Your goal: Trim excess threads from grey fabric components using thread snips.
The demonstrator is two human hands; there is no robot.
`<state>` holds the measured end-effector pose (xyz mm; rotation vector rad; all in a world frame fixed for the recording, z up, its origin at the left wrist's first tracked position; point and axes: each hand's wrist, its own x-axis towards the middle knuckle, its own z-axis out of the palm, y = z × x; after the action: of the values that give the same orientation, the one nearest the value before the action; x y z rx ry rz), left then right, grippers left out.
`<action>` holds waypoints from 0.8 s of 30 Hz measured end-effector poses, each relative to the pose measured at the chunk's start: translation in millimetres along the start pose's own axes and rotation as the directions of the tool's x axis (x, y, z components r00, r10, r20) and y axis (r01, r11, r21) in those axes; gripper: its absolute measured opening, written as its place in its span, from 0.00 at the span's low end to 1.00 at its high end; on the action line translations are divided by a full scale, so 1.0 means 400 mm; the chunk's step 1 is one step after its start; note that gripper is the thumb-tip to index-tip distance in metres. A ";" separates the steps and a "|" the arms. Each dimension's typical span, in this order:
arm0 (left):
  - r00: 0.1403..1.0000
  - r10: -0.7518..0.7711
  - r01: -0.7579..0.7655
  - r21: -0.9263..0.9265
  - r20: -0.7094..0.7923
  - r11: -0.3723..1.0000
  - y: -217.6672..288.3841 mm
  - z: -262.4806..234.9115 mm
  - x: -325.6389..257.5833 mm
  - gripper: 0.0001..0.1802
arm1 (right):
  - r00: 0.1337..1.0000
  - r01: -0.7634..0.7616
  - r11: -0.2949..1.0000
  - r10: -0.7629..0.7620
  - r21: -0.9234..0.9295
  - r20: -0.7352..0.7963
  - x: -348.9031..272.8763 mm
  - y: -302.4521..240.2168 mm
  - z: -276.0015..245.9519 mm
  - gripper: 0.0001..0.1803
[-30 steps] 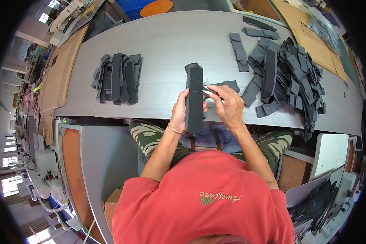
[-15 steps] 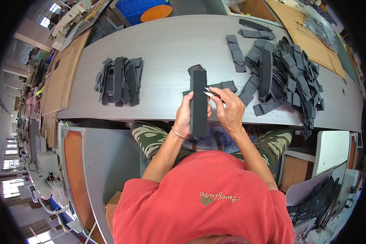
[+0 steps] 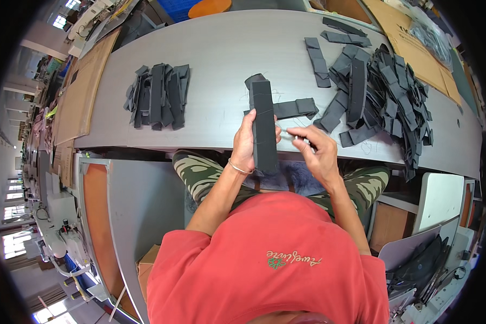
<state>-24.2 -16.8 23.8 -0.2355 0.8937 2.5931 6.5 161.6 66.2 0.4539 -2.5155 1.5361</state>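
Observation:
My left hand (image 3: 244, 144) is closed around a dark grey folded fabric strip (image 3: 264, 127), held lengthwise above the table's near edge. A loose thread shows on the strip's face. In my right hand (image 3: 323, 155) is a small pair of thread snips (image 3: 294, 135), their pale tips pointing toward the strip but apart from it. Most of the snips is hidden by my fingers. Just beyond the strip, another grey fabric strip (image 3: 297, 108) lies crosswise on the table. A curled end of fabric (image 3: 256, 79) shows behind the top of the held strip.
On the grey table (image 3: 216, 59), a neat stack of fabric strips (image 3: 156, 97) lies to the left. A larger, jumbled heap of strips (image 3: 394, 102) sits at right, partly hanging over the near edge. Flattened cardboard (image 3: 89, 92) borders the left side, more cardboard (image 3: 407, 43) the far right.
My right hand has drawn back to the right and nearer me, taking the snips off the strip's face. My left hand still holds the strip. The view has shifted slightly.

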 end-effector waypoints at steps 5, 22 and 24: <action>0.995 0.043 -0.042 0.016 -0.088 0.999 -0.008 0.016 0.007 0.26 | 0.995 0.100 0.991 -0.098 -0.089 0.032 -0.018 0.000 0.022 0.12; 0.861 -0.387 0.289 0.307 0.330 0.907 0.021 0.008 -0.004 0.37 | 0.905 -0.418 0.841 0.416 0.343 0.084 0.064 0.114 -0.050 0.21; 0.759 -0.281 0.420 -0.112 0.588 0.901 0.026 -0.004 0.004 0.50 | 0.871 -0.469 0.765 0.484 0.441 0.086 0.045 0.119 -0.045 0.17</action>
<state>-30.0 -24.6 27.9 0.2702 0.2834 2.2032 -26.9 194.8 39.6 -0.2009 -2.3420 2.3084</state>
